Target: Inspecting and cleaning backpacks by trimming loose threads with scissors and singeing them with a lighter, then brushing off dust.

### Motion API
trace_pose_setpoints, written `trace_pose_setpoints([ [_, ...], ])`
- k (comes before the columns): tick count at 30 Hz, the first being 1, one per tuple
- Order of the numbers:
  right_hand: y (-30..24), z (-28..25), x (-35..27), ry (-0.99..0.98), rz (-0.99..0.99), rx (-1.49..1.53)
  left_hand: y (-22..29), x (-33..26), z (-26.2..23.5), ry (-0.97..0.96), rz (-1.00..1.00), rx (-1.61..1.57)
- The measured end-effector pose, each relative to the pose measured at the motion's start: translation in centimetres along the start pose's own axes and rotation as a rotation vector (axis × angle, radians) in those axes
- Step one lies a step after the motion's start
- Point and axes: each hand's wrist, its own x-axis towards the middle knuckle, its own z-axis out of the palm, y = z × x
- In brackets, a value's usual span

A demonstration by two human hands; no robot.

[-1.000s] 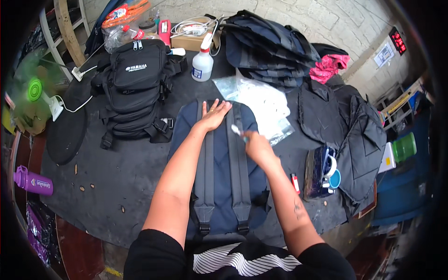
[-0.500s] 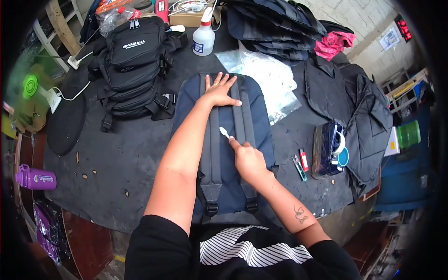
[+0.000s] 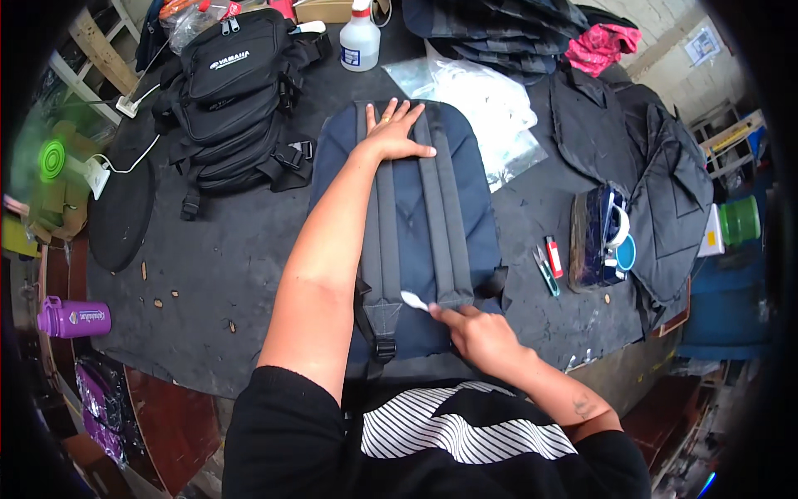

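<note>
Navy backpack [image 3: 407, 241], two straps, two hands, one white tool [image 3: 413, 300]

A dark, scuffed worktable [image 3: 208, 274] fills the scene under even daylight, with a pale brick wall [image 3: 657, 33] beyond its far right corner and wooden shelving [image 3: 91, 46] beyond its far left corner.

L hand [image 3: 396, 133] flat on navy backpack [image 3: 407, 224], R hand [image 3: 482, 337] pinches white tool [image 3: 413, 300].
</note>
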Motion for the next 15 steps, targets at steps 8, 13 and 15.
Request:
trace_pose_setpoints([
  [8, -0.7, -2.7, -0.4, -0.206, 0.028, -0.035, 1.1, -2.8, 1.1, 0.494, 0.207, 0.027],
  [13, 0.0, -9.2, 4.5, 0.271, -0.056, 0.251, 7.0, -10.1, 2.9, 0.443, 0.226, 0.001],
  [15, -2.3, -8.2, 8.1, 0.258, -0.207, 0.162, 7.4, -11.8, 6.0, 0.450, 0.231, 0.027],
])
